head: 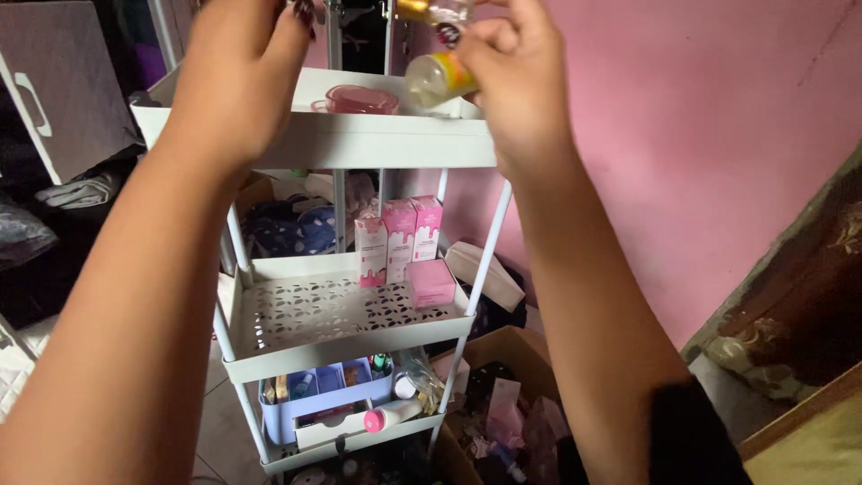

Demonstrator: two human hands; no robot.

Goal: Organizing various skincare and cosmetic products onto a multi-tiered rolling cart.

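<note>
Holding a small clear bottle (437,77) with a yellow and orange label, the right hand (516,85) closes its grip around it above the white plastic cart (359,139). The left hand (238,76) hovers with fingers loosely curled, holding nothing. Three tall pink cartons (398,238) stand on the perforated middle shelf (314,314).

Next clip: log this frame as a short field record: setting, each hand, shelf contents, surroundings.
setting: white three-tier cart against a pink wall
left hand: left hand raised above the top tier, holding nothing visible
right hand: right hand grips a small clear bottle with a yellow band
top tier: pink dish
middle tier: three upright pink cartons, one flat pink box
bottom tier: blue organiser, lying bottle with a pink cap
floor: cardboard box of clutter
</note>
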